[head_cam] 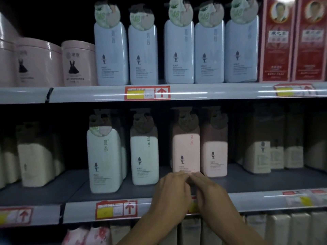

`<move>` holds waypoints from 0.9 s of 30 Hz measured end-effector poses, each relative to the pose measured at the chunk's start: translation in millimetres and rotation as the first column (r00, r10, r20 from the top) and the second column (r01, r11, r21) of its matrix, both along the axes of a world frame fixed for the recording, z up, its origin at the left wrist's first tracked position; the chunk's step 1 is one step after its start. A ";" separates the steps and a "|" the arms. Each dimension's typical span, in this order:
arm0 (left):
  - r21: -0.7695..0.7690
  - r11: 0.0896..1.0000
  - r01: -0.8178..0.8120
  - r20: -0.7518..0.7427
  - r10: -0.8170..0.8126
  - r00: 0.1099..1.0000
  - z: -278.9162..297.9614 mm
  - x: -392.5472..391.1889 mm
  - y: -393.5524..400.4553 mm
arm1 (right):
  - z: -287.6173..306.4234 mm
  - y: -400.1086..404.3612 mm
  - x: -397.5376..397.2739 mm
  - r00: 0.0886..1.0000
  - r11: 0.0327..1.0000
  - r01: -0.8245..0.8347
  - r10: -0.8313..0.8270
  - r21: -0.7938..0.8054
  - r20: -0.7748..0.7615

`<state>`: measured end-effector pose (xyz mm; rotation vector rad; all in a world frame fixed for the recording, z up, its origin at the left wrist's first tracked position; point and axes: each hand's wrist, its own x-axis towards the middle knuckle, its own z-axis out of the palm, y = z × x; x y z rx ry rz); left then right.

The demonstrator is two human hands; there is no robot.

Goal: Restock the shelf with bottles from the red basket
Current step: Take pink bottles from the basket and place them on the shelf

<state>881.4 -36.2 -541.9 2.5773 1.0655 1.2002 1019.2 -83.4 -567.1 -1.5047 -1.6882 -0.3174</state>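
Note:
A pink bottle (186, 151) stands upright on the middle shelf (247, 183), next to a second pink bottle (215, 157) on its right. My left hand (170, 193) and my right hand (209, 193) reach in side by side, and their fingertips touch the lower front of the pink bottle. The fingers look fairly straight and press against it rather than wrap it. The bottle's base is hidden behind my hands. Two white bottles (104, 161) (144, 158) stand to the left. The red basket is not in view.
The upper shelf (88, 94) carries pale blue bottles (178, 52), pink tubs (78, 63) at the left and red boxes (277, 41) at the right. Dim beige bottles (35, 161) flank the middle shelf. Price labels (115, 208) line the shelf rails. More bottles stand below.

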 end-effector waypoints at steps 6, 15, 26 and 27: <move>-0.024 1.000 0.008 -0.055 -0.009 0.998 0.8 5.1 7.6 | 5.0 11.5 -0.3 1.000 0.996 0.031 -0.030 -0.084 0.008; -0.039 0.999 -0.013 -0.094 0.009 0.996 -5.7 14.0 12.6 | 8.5 15.8 -1.9 0.998 0.990 0.057 -0.059 -0.125 -0.009; -0.116 0.992 0.043 0.222 -0.016 0.975 5.3 -8.2 6.5 | 11.8 -15.2 -27.0 0.992 0.996 0.081 -0.078 0.036 -0.099; -0.121 0.991 0.053 0.231 -0.024 0.973 8.2 -11.4 2.5 | 13.6 -17.7 -31.3 0.993 0.996 0.076 -0.072 0.041 -0.096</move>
